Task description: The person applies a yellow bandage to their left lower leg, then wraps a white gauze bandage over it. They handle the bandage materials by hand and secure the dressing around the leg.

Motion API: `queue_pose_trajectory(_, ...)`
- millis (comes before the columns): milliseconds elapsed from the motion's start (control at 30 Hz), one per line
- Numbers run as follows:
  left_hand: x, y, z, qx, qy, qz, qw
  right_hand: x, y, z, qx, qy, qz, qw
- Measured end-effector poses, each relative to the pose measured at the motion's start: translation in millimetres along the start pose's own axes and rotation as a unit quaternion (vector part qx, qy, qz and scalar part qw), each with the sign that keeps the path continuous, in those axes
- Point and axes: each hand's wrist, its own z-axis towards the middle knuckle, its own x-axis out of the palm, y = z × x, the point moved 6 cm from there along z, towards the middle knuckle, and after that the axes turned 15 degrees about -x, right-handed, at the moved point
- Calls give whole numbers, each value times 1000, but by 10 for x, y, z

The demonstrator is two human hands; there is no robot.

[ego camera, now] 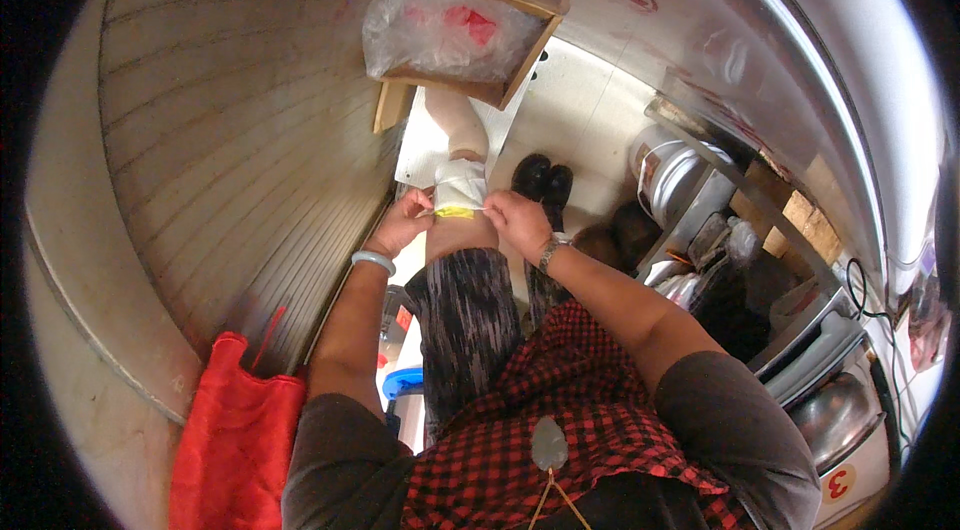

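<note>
A white pad or dressing point(459, 181) with a yellow strip point(454, 213) along its near edge lies on the front of a bare lower leg point(459, 236). My left hand point(405, 221) pinches the pad's near left corner between thumb and fingers. At the opposite corner, my right hand point(520, 221) grips the near right edge. The leg stretches forward with its dark patterned trouser leg point(469, 312) up near the knee. A beige sock point(457, 121) covers the foot, which rests on a white panelled surface point(416, 155).
Beyond the foot, a cardboard box point(517, 80) holds clear plastic wrapping point(427, 20). A ribbed wall point(247, 102) rises at left, above a red cloth point(236, 432). To the right are a white bucket point(660, 166), a cluttered metal rack point(679, 226) and a steel bowl point(836, 417).
</note>
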Motion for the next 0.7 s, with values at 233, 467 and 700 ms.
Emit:
queue_pose_trajectory(233,-112,49,57,5,-69,51,996,-6,8,-7,-5,11,22,1000)
queue_pose_trajectory(467,-15,-75,-80,-4,-18,90,996,71,17,-43,-49,16,14,999)
queue_pose_trajectory(700,-77,140,-78,-114,17,125,985,-4,121,-107,-74,100,-22,992)
